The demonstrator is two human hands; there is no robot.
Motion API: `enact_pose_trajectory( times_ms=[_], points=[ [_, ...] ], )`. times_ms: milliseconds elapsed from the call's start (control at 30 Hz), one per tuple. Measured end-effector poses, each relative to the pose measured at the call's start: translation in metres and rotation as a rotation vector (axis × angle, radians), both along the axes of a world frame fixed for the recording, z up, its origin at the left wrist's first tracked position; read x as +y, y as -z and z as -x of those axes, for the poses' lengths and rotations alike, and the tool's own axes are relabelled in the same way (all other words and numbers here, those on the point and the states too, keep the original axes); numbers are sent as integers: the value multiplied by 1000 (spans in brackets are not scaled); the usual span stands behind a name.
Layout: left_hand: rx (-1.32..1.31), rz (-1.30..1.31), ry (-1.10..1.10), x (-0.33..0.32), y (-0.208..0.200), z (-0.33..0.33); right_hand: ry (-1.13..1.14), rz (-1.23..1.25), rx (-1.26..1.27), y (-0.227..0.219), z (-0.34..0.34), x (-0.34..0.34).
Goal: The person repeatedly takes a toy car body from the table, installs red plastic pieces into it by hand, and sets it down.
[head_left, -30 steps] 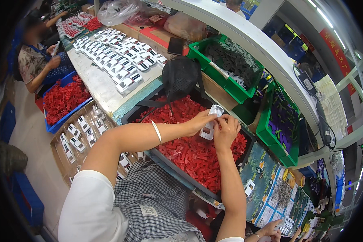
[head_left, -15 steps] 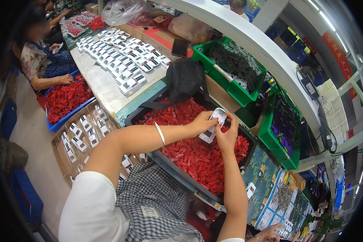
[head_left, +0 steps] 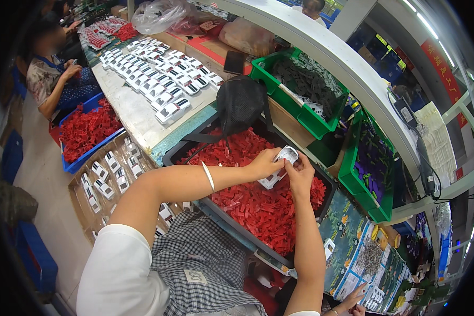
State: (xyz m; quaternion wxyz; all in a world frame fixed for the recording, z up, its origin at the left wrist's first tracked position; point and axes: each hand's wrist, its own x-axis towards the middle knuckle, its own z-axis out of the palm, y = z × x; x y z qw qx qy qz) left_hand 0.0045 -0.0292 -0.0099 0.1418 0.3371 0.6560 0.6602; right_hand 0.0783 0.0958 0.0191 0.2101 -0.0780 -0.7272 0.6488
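Observation:
A white toy car body (head_left: 270, 180) is held over a black tray (head_left: 237, 238) heaped with small red plastic parts (head_left: 247, 208). Its hollow inner side (head_left: 288, 154) faces up toward me. My left hand (head_left: 265, 163) is closed around the shell's left side. From the right, my right hand (head_left: 300, 175) grips the same shell, thumb at its opening. Whether a small red part sits under the fingers, I cannot tell.
Rows of white toy cars (head_left: 158, 79) stand on the table at far left, with more in a cardboard box (head_left: 84, 218). A black mesh bag (head_left: 242, 102) overhangs the tray. Green bins (head_left: 300, 117) line the right. A co-worker (head_left: 52, 79) sits beside a blue crate (head_left: 71, 166).
The toy car body has tilted and shifted slightly right in my hands. Red visible at my fingertips before no longer shows. The co-worker at left has raised a hand from the blue crate.

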Motion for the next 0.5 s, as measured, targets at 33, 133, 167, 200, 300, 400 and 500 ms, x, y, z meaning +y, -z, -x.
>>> enact_pose_trajectory(
  times_ms=[33, 133, 167, 200, 300, 400, 500],
  points=[
    [0, 2, 0, -1, 0, 0, -4, -3, -1, -2, -1, -2],
    [-12, 5, -4, 0, -1, -1, 2, -22, -16, -3, -2, -1],
    [48, 10, -24, 1, -1, -2, 9, -38, -30, -3, -3, 0],
    [110, 16, -45, 2, 0, -1, 10, -37, -28, -3, -3, 0],
    [244, -30, -91, 5, 5, -1, 3, -11, 9, 2, -3, 2],
    [288, 2, -116, 3, 2, -2, 0, -94, 19, 5, -2, 4],
    [148, -33, -97, -8, -14, -7, 26, -93, 53, 5, 1, -4]
  ],
)
